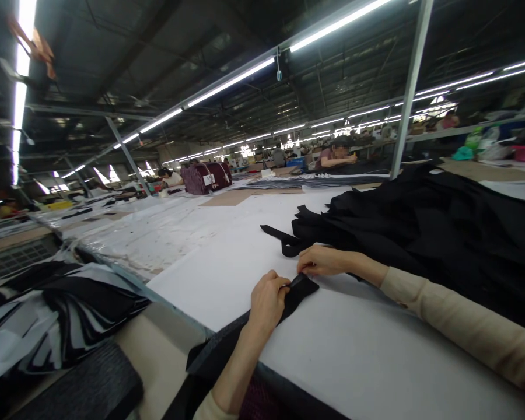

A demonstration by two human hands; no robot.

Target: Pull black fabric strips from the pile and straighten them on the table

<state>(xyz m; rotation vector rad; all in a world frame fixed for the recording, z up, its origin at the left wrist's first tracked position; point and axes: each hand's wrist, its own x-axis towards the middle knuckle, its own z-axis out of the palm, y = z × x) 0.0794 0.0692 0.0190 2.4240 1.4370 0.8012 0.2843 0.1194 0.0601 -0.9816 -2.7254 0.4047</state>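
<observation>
A strip of black fabric (298, 298) lies across the white tabletop (354, 344) and hangs over the near edge toward me. My left hand (266, 300) is closed on it, thumb and fingers pinching close to its far end. Just to the right, my right hand (317, 261) pinches at the same end with its fingertips; what lies between them is mostly hidden. Beyond my right hand a loose black strip (284, 236) curls out from a large heap of black fabric (402, 227), which spreads over the right side of the table.
On the left, layered black and white pieces (65, 315) and a dark grey fuzzy piece (83, 385) lie lower than the tabletop. A metal post (411, 87) rises behind the heap. Maroon bundles (206, 177) stand at the back. A person (335, 156) leans over a far table.
</observation>
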